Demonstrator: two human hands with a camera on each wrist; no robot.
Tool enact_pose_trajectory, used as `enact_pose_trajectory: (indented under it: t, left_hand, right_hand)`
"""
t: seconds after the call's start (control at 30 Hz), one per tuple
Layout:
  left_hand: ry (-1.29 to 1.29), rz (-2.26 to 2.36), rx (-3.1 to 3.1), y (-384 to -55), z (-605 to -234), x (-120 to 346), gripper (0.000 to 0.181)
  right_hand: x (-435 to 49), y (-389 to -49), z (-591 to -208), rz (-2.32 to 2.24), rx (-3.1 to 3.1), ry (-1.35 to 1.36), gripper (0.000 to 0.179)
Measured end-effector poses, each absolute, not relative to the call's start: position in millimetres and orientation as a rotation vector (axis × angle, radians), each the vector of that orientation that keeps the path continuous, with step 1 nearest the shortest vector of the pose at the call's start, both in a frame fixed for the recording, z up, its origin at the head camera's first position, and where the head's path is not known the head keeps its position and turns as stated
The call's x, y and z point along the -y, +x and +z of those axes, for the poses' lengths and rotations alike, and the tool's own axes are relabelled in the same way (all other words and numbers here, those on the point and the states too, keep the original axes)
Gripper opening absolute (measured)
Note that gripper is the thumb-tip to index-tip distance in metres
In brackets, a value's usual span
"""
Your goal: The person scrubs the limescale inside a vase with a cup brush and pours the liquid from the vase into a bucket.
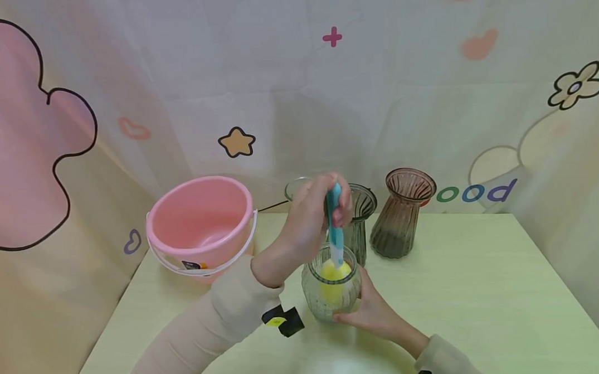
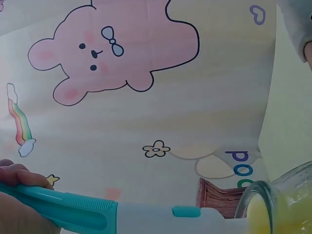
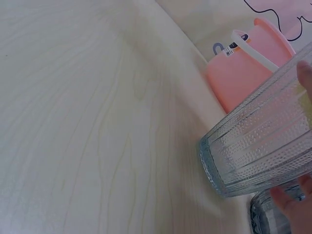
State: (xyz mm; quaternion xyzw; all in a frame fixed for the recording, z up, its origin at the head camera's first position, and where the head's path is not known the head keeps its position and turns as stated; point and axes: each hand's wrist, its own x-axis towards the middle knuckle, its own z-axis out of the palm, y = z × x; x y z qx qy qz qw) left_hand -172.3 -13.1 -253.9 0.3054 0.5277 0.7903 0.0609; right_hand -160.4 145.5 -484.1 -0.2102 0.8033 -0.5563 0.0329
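My left hand (image 1: pixel 311 217) grips the teal-and-white handle (image 2: pixel 73 209) of a sponge brush. The brush points down, and its yellow sponge head (image 1: pixel 333 275) sits inside a clear ribbed glass vase (image 1: pixel 329 300). Around the vase's right side and lower front, my right hand (image 1: pixel 372 309) holds it with thumb and fingers. From the right wrist view, the vase's textured wall and thick base (image 3: pixel 214 165) show, with fingers of the right hand (image 3: pixel 298 209) against it. Whether the base touches the table cannot be told.
Behind the held vase stand a grey glass vase (image 1: pixel 360 206) and a reddish-brown one (image 1: pixel 401 216). Another clear rim (image 1: pixel 294 181) is mostly hidden by the left hand. A pink bucket (image 1: pixel 200 213) with a white handle stands left on the pale table (image 1: pixel 464 280). A printed curtain hangs behind.
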Motion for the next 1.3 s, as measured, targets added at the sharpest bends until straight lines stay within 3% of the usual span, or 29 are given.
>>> enact_pose_trajectory:
  t: [0.67, 1.3]
  left_hand:
    - [0.911, 2.123, -1.682, -179.5, -328.9, 8.5, 0.034]
    - [0.899, 2.170, -1.623, -189.4, -333.0, 19.2, 0.032]
  right_hand:
    - [-143.6, -158.4, -484.4, -1.694, -2.451, -0.565, 0.111]
    - [-162.8, -171.6, -473.4, -1.524, -2.277, -0.702, 0.103]
